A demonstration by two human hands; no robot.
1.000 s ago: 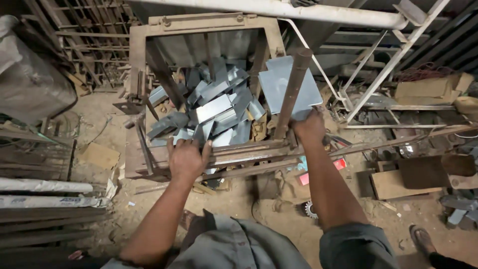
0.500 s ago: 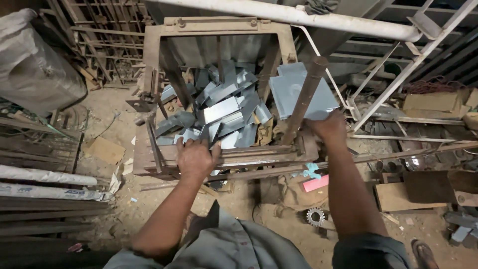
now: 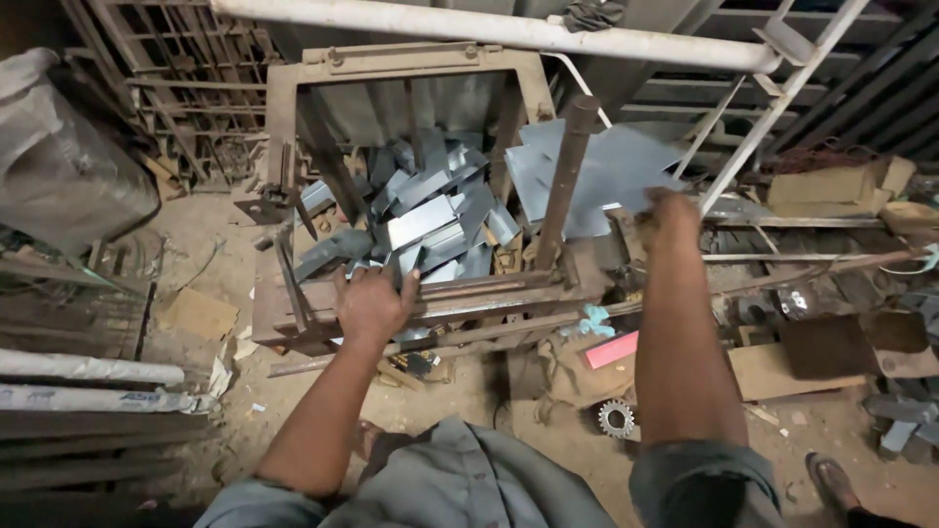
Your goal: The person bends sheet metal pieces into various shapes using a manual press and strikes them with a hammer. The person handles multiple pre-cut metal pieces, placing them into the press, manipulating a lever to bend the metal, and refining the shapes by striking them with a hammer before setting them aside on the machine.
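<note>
Our left hand [image 3: 374, 303] is clenched on the near rail of the rusty rectangular steel frame [image 3: 293, 108]. Our right hand [image 3: 668, 217] grasps a flat grey sheet-metal piece [image 3: 606, 171] beside it. We judge the work partway: many cut grey offcuts [image 3: 430, 220] already lie piled inside.

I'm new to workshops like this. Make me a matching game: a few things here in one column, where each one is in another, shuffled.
Things:
1. left hand
2. right hand
3. gear
4. white pipe

Places:
A. on the dirt floor, below the pink scrap
B. running across the top of the view
C. on the bars at the front of the rusty frame
D. at the flat grey sheets, right of the upright rusty lever

Pairs: 1-C, 2-D, 3-A, 4-B
</note>
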